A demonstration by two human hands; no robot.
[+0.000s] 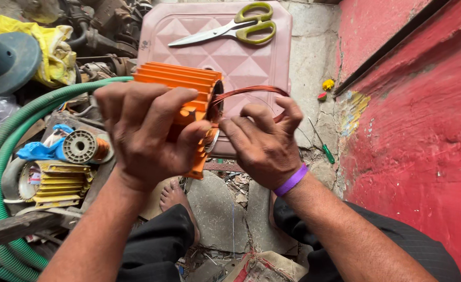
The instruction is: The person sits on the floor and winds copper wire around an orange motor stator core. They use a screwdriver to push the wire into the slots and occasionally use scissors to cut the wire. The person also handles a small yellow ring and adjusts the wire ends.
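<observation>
While left hand (147, 136) grips (firmly) motor housing (181, 83).

The finned motor casing (181, 89) is bright orange, its wire loop (251, 91) coppery red. The stool (241, 57) is pale pink with a diamond pattern; the scissors (230, 28) have olive-green handles. Hose (1, 156) green, wall (423, 130) red, wristband (291, 180) purple

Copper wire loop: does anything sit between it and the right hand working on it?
Nothing visible does. The right hand already pinches the copper wire loop where it comes out of the orange finned housing, which the left hand grips. The scissors lie apart on the pink stool.
</observation>
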